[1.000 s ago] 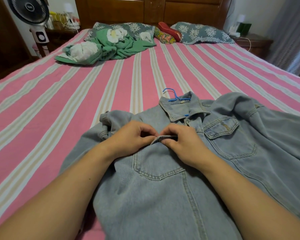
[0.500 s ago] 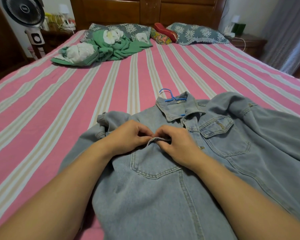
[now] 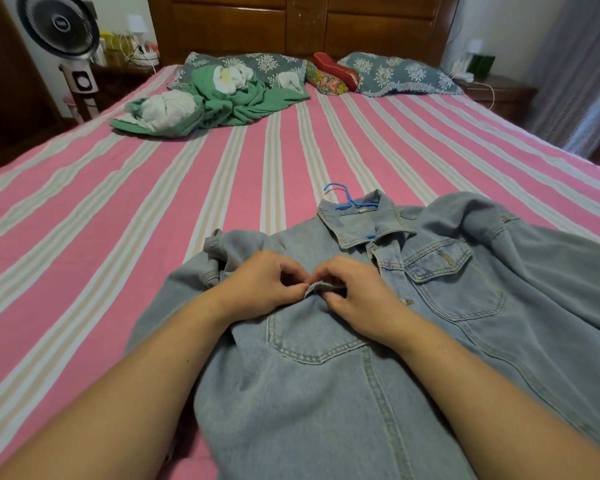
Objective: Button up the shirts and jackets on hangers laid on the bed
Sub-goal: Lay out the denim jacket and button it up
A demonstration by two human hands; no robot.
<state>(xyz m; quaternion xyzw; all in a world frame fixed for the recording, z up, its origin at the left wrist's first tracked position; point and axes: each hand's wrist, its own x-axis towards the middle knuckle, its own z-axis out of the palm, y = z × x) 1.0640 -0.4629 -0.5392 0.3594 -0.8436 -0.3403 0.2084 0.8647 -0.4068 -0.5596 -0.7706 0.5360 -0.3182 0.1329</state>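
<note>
Since the earlier frames, both hands have been kept on the same pocket flap (image 3: 321, 286), with little shift; the thumbs now sit slightly closer together. That flap is pinched by the left hand (image 3: 260, 284) at its left end, fingers curled. Its right end is pinched by the right hand (image 3: 355, 296), fingers likewise curled. Whether a button is engaged cannot be told. The flap belongs to a denim jacket (image 3: 326, 393), which is laid front-up on the bed (image 3: 84, 237), on a blue hanger (image 3: 342, 199) whose hook is seen above the collar. Green clothes (image 3: 229, 98) are heaped near the pillows (image 3: 395, 74). A fan (image 3: 58, 26) is seen at the far left.
</note>
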